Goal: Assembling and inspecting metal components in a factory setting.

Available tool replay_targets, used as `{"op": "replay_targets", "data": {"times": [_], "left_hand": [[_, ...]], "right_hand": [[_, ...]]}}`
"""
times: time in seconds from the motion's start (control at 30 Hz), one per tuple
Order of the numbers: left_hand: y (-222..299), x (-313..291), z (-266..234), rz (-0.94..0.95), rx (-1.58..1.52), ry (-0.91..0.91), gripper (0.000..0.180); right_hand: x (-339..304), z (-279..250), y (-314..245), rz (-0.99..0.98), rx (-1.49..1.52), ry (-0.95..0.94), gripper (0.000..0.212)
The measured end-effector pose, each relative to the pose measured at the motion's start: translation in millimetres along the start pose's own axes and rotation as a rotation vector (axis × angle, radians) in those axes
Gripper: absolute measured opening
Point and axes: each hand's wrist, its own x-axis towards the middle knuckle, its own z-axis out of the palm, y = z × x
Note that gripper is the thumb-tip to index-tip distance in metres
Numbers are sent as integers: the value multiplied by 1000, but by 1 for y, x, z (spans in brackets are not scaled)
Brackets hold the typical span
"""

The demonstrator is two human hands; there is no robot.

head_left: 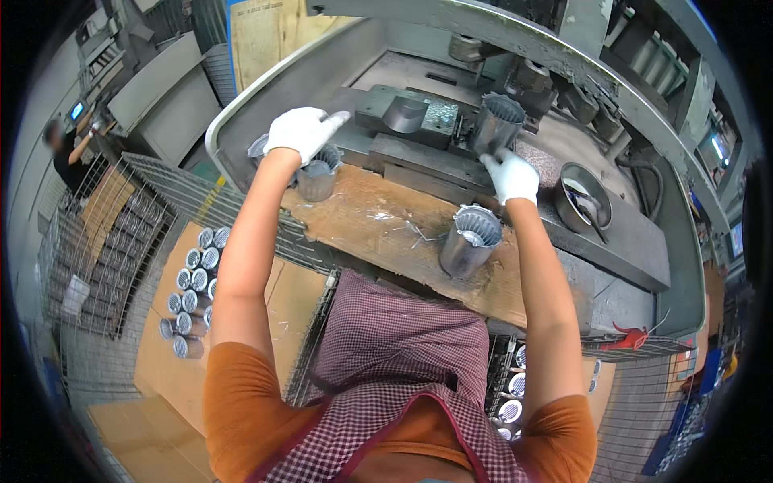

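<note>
A fluted grey metal cylinder (501,121) stands at the white-gloved right hand (515,177); if its fingers pinch, I cannot tell. The white-gloved left hand (302,133), one finger stretched, others hidden, overlaps a ribbed grey cup (317,185) on the rough wooden worktop (362,211). A round steel bowl (570,211) is rightward.

White gloves (299,134) cover the fingers (332,123), with short rust-orange sleeves (240,390) and a checked apron (398,334) edged in maroon.
</note>
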Motion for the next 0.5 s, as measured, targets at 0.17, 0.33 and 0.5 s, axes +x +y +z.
{"op": "replay_targets", "data": {"times": [0.17,0.33,0.5], "left_hand": [[0,-7,68,-7,295,-120,45],[-26,-59,85,405,301,264,17],[-87,-87,63,482,292,287,18]], "right_hand": [[-57,-21,-20,-46,104,53,45],[-132,-40,63,-67,84,304,30],[-194,-70,163,131,-27,379,21]]}}
